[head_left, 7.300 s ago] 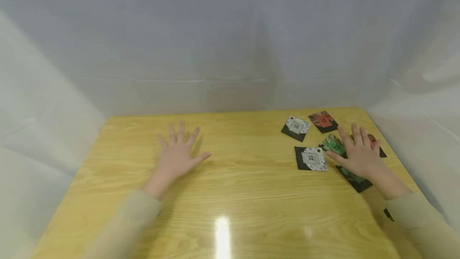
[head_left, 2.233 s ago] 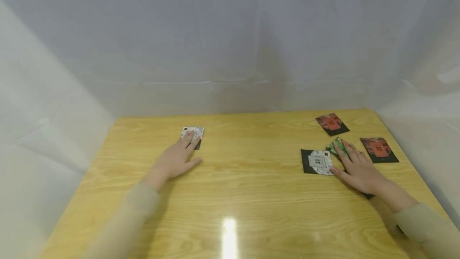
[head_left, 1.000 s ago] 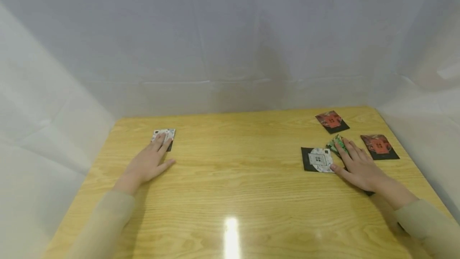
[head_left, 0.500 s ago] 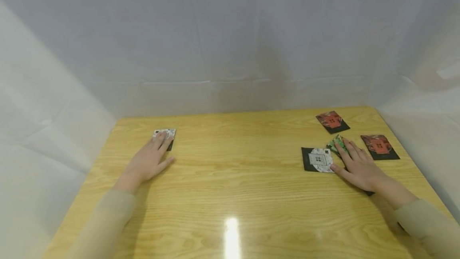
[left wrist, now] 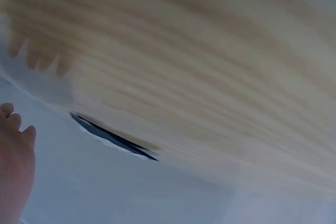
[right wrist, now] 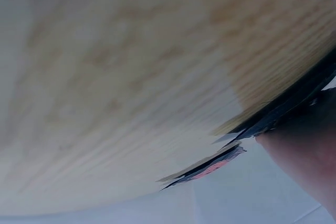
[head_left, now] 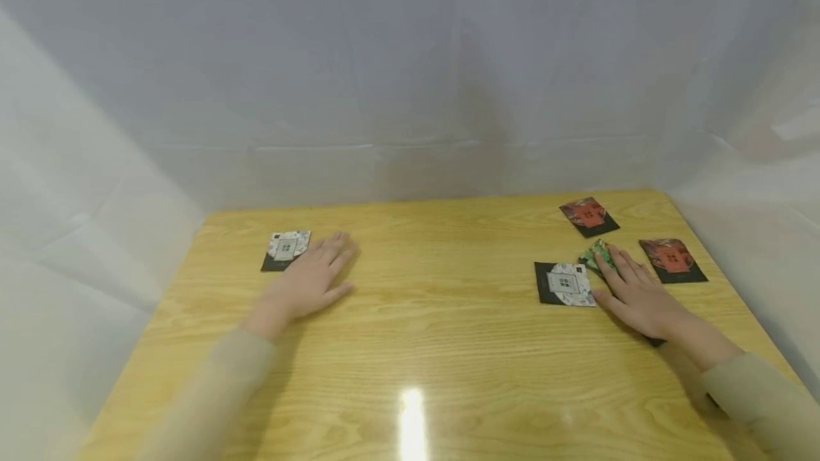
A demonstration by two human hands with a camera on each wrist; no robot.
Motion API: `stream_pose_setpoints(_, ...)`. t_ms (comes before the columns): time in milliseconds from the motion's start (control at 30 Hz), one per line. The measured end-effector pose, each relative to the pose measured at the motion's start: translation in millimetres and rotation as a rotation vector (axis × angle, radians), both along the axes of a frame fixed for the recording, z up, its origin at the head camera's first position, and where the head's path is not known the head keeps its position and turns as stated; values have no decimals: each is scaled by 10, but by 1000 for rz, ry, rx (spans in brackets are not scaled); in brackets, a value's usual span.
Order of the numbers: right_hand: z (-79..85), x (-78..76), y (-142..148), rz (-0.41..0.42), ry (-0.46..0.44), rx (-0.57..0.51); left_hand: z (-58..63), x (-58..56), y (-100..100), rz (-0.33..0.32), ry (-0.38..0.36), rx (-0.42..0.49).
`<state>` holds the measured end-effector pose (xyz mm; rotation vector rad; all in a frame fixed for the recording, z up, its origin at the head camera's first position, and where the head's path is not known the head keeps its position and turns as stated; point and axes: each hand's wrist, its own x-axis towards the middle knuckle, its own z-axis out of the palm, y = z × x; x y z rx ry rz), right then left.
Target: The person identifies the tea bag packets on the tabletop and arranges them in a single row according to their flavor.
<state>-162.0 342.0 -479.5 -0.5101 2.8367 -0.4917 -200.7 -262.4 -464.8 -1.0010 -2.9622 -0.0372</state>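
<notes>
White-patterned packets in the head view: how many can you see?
2. The left packet lies by the left hand, its edge partly hidden by it; the right packet lies beside the right hand. Others may be hidden under the hands.

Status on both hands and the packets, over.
Left hand hovers, holding nothing. Left white packet on table. Possibly in the way: right hand, partly covering green packet.

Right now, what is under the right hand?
A green packet shows partly beyond the right hand, and a black corner on its near side. Whatever lies between them is covered.
</notes>
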Motion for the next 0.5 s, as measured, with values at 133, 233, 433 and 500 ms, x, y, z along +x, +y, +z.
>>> stream_pose_setpoints(133,-18,-2,20,0,1,-5,24,-36,286,-65,-6,-9)
stream_pose_setpoints(233,-13,3,21,6,12,5,52,-54,540,-121,-10,-35)
stream_pose_setpoints(433,-23,21,7,29,99,7,106,-103,1112,-235,-12,-73)
stream_pose_setpoints(500,-25,24,-2,28,115,-2,129,-118,1308,-269,-17,-78)
